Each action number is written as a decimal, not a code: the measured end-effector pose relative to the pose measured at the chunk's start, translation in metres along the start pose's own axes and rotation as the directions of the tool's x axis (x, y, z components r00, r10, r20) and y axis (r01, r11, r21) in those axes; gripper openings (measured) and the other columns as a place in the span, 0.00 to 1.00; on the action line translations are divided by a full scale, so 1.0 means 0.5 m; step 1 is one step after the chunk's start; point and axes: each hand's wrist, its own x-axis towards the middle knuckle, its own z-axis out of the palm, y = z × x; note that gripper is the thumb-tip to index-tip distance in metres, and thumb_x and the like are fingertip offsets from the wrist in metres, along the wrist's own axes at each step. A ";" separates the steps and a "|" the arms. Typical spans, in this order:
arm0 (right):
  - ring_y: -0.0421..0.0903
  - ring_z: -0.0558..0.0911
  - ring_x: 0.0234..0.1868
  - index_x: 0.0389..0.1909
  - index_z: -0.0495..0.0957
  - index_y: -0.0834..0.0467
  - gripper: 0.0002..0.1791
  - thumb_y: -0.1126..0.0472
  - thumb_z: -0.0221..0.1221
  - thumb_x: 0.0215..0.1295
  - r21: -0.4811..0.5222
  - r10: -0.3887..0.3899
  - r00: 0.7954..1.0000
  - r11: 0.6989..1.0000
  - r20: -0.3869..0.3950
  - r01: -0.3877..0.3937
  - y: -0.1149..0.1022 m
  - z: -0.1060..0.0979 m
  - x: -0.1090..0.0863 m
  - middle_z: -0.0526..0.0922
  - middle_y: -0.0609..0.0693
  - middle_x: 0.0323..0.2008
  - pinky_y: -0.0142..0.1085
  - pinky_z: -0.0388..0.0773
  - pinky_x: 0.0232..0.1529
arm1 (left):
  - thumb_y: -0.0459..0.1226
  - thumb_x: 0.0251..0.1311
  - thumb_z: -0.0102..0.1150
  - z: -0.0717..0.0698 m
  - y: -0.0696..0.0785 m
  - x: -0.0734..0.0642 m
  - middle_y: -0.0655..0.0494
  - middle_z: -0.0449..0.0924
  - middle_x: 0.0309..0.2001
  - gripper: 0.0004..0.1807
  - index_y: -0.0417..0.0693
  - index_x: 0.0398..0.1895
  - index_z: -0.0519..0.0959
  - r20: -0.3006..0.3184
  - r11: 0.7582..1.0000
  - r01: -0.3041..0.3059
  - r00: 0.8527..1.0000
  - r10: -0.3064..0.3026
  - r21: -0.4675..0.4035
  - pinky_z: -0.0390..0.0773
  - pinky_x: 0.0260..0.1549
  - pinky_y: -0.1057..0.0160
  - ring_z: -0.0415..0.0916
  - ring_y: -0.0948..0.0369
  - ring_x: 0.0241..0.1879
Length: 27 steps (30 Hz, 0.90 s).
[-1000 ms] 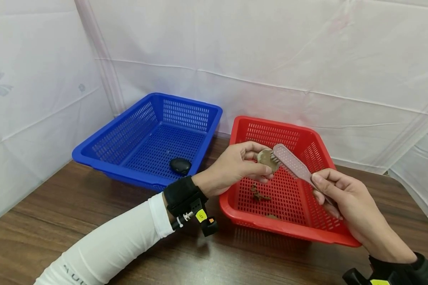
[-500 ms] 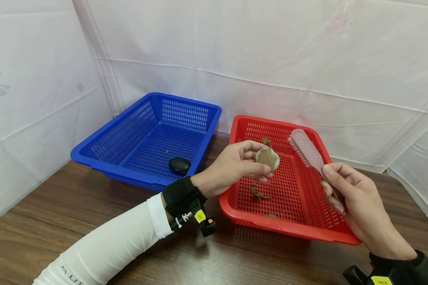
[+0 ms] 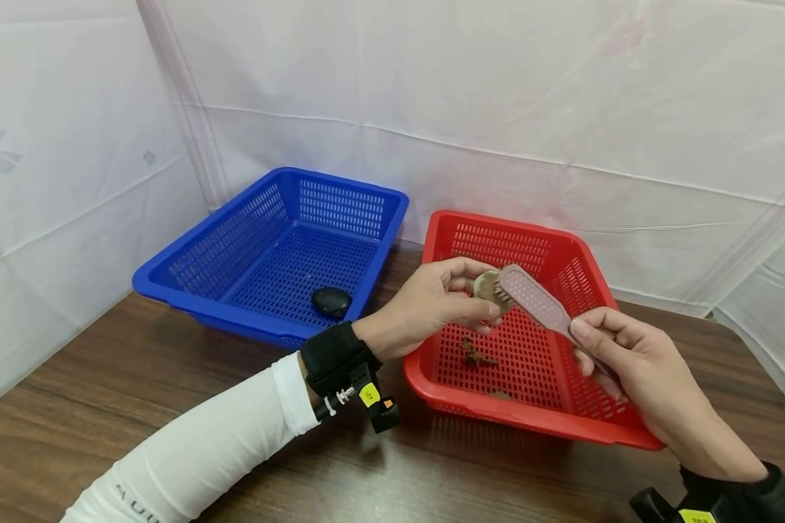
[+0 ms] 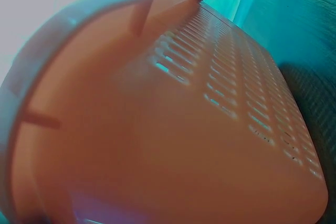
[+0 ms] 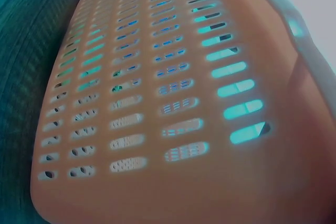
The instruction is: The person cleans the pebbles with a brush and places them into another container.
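Over the red basket (image 3: 484,410), my left hand (image 3: 435,309) holds a pale round stone (image 3: 485,285) by its edge, its face coated in brown dirt. My right hand (image 3: 641,378) grips the handle of a pinkish-grey brush (image 3: 538,299). The brush's bristles touch the stone's dirty face. Brown clumps (image 3: 476,354) lie on the basket floor below, and a small flat brown piece (image 3: 500,395) is near its front wall. Both wrist views show only the outside of the basket wall (image 4: 157,140), so neither hand appears there.
A blue basket (image 3: 212,309) stands to the left with a black oval stone (image 3: 331,301) in its near right corner. Both baskets sit on a brown wooden table (image 3: 392,479). White sheeting (image 3: 497,87) hangs behind and at the sides.
Half a second ago the brush was lifted up and right, away from the stone. Now it is back against the stone's face. My left hand stays nearly in place.
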 end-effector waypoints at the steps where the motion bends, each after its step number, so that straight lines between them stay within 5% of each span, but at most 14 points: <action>1: 0.51 0.62 0.16 0.43 0.79 0.62 0.08 0.62 0.55 0.84 -0.004 0.003 1.000 1.000 -0.009 -0.003 0.000 0.000 0.000 0.77 0.51 0.23 0.46 0.53 0.12 | 0.21 0.68 0.63 0.000 0.000 0.000 0.40 0.85 0.47 0.27 0.36 0.69 0.73 -0.001 1.000 0.002 1.000 -0.002 0.000 0.88 0.49 0.49 0.87 0.55 0.37; 13: 0.48 0.64 0.15 0.42 0.79 0.61 0.09 0.60 0.57 0.82 0.034 0.023 0.997 0.999 -0.072 -0.021 0.000 -0.001 0.004 0.78 0.50 0.23 0.46 0.50 0.12 | 0.20 0.69 0.62 -0.001 0.001 0.005 0.38 0.85 0.48 0.27 0.35 0.70 0.72 -0.017 1.000 0.021 1.000 -0.021 -0.010 0.88 0.49 0.49 0.87 0.56 0.36; 21: 0.50 0.57 0.16 0.41 0.77 0.61 0.09 0.64 0.53 0.84 0.208 -0.013 0.994 0.977 -0.109 0.035 0.002 0.002 -0.001 0.77 0.50 0.22 0.44 0.45 0.13 | 0.20 0.69 0.61 -0.001 -0.001 0.002 0.38 0.85 0.49 0.28 0.35 0.72 0.72 -0.019 1.000 0.017 1.000 -0.017 -0.006 0.88 0.50 0.48 0.88 0.56 0.36; 24: 0.52 0.57 0.15 0.43 0.77 0.63 0.09 0.68 0.49 0.85 0.198 -0.062 0.997 0.978 -0.045 0.069 0.002 0.001 -0.004 0.77 0.51 0.23 0.44 0.47 0.12 | 0.21 0.69 0.62 -0.002 -0.001 0.001 0.38 0.85 0.51 0.29 0.35 0.73 0.72 -0.010 1.000 0.007 1.000 -0.007 -0.004 0.88 0.50 0.48 0.88 0.55 0.38; 27: 0.52 0.59 0.15 0.44 0.77 0.63 0.08 0.69 0.50 0.84 0.071 -0.072 0.996 0.995 0.046 0.068 0.001 0.001 -0.006 0.76 0.51 0.24 0.44 0.52 0.10 | 0.22 0.69 0.62 -0.003 -0.001 0.001 0.38 0.85 0.55 0.30 0.36 0.74 0.72 0.001 1.000 -0.006 1.000 0.006 0.003 0.87 0.50 0.47 0.88 0.54 0.42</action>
